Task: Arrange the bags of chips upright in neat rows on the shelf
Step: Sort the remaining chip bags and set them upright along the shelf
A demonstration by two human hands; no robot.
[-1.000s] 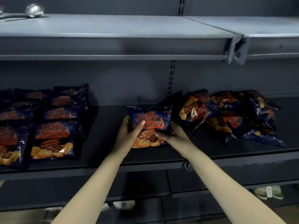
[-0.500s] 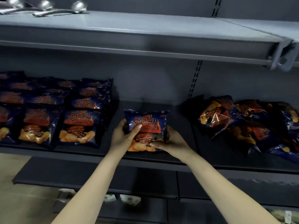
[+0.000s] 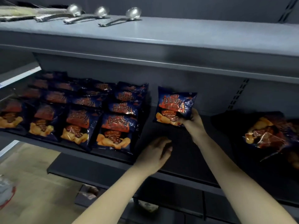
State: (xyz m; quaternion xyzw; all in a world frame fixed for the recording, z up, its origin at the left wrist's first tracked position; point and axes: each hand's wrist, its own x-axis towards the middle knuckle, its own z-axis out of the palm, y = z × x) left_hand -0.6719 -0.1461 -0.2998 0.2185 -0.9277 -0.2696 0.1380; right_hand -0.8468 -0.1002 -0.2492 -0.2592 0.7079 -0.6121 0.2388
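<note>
A dark blue and orange bag of chips (image 3: 175, 107) stands upright toward the back of the dark middle shelf (image 3: 191, 156); my right hand (image 3: 193, 122) grips its lower right corner. My left hand (image 3: 156, 153) has let go and hovers open over the shelf's front, holding nothing. To the left, several matching bags (image 3: 116, 126) stand in neat rows. A loose pile of bags (image 3: 265, 135) lies at the right.
The grey shelf above (image 3: 161, 38) carries three metal ladles (image 3: 119, 17) along its back. A lower shelf (image 3: 97, 172) juts out beneath. The floor (image 3: 32, 183) shows at the lower left.
My left hand released the bag and dropped toward the shelf's front edge. My right hand carried the bag back and stood it up next to the rows. The view swung left.
</note>
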